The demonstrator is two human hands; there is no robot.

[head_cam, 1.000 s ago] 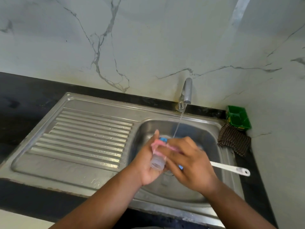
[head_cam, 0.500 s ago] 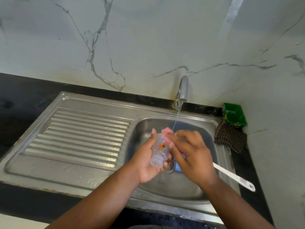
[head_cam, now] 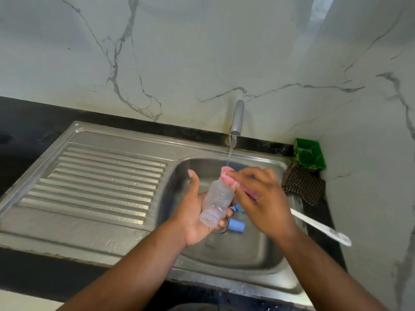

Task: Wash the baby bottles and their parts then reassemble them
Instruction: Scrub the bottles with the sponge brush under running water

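Note:
My left hand (head_cam: 194, 212) grips a clear baby bottle (head_cam: 216, 202) tilted over the sink basin (head_cam: 235, 250), its open mouth toward me. My right hand (head_cam: 261, 198) pinches a pink sponge (head_cam: 228, 175) against the bottle's far end, right under the thin stream from the tap (head_cam: 237, 117). Blue bottle parts (head_cam: 235, 225) lie in the basin below my hands, partly hidden by them.
A white brush handle (head_cam: 321, 227) sticks out over the sink's right rim. A checked cloth (head_cam: 303, 185) and a green tub (head_cam: 310, 154) sit in the back right corner. The ribbed drainboard (head_cam: 101, 185) spreads to the left.
The bottle has tipped further, so its mouth points at me. My right hand with the sponge has slid up to the bottle's far end. The blue parts show below.

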